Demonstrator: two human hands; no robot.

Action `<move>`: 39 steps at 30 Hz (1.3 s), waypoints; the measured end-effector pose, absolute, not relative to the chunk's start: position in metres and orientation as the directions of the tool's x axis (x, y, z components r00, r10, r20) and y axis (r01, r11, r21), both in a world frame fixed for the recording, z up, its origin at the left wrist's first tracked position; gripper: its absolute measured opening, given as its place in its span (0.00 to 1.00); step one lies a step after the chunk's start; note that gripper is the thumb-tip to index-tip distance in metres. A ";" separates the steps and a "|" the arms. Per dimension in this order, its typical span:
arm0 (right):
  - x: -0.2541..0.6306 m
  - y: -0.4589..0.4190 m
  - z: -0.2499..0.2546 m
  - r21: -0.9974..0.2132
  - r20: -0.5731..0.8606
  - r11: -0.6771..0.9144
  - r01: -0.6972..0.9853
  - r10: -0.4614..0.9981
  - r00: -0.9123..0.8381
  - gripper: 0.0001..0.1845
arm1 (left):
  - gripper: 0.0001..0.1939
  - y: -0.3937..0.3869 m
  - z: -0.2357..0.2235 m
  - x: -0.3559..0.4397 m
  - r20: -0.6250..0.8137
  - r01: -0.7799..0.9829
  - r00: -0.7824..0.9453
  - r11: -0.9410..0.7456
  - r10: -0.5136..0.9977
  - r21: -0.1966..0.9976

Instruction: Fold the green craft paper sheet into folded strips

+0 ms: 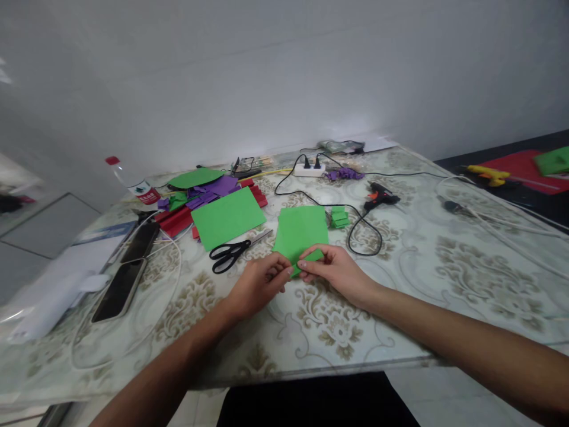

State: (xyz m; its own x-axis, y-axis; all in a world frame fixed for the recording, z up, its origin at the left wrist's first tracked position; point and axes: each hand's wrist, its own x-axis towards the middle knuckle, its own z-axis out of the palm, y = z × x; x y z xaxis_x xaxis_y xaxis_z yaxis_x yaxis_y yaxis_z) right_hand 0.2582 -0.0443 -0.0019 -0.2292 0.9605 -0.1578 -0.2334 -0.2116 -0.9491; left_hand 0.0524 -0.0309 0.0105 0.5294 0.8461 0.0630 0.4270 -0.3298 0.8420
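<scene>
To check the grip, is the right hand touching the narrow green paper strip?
Touching: the head view shows the right hand pinching the green strip, thumb over it.

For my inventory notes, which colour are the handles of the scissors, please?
The scissors' handles are black; they show best in the head view.

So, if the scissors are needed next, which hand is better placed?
Probably the left hand: the scissors lie nearer to it than to the right hand; both pinch the green strip.
</scene>
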 end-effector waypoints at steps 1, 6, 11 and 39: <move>0.258 -0.044 -0.002 -0.948 -0.162 -0.215 -0.235 0.961 -0.225 0.21 | 0.08 -0.031 0.011 0.052 0.066 0.423 0.530 -0.331 0.846 0.843; 0.259 -0.043 -0.001 -0.950 -0.155 -0.203 -0.238 0.967 -0.204 0.22 | 0.08 -0.031 0.010 0.052 0.070 0.406 0.520 -0.318 0.851 0.857; 0.259 -0.044 -0.001 -0.957 -0.137 -0.182 -0.227 0.970 -0.200 0.22 | 0.14 -0.030 0.013 0.053 0.026 0.405 0.524 -0.276 0.851 0.872; 0.256 -0.047 0.000 -0.919 -0.176 -0.260 -0.297 0.943 -0.281 0.20 | 0.18 -0.031 0.019 0.053 -0.116 0.296 0.563 -0.069 0.818 0.953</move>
State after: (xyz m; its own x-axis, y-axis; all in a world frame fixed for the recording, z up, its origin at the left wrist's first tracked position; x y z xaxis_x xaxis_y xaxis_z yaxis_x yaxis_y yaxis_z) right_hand 0.2561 -0.0466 0.0002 -0.2810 0.9435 -0.1757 -0.2973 -0.2596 -0.9188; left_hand 0.0534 -0.0313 0.0195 0.5633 0.8180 -0.1164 0.2963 -0.0685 0.9526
